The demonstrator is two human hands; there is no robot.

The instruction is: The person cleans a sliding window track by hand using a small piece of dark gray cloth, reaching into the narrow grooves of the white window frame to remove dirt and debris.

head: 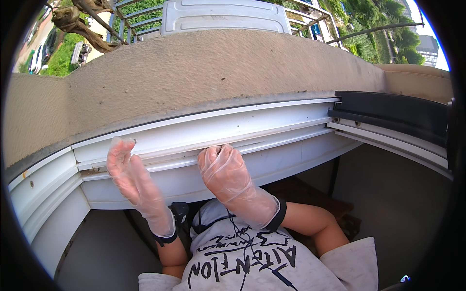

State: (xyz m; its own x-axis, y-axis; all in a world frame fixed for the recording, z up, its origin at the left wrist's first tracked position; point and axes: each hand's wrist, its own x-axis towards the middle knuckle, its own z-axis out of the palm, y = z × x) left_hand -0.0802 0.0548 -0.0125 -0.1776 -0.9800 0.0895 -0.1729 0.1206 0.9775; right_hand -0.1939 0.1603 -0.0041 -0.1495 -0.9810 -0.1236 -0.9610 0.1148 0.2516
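Note:
Clear plastic gloves cover both hands, each with a dark band at the wrist. My left hand [131,172] is raised over the left part of the white window frame [204,127], thumb and fingers apart with nothing between them. My right hand [225,172] is bent down at the middle of the frame, its fingertips at the sliding track [258,141]. Those fingertips are partly hidden, so whether they pinch anything does not show. Dark specks dot the white frame, and brownish dirt [96,170] lies in the track's left end.
Beyond the frame runs a rough tan masonry ledge [218,69]. Outside it stand a metal rack [138,18] with a pale panel [225,16] and a gnarled dry stem [78,25]. A dark window sash [393,112] borders the right side. A thin cable [247,240] hangs over my shirt.

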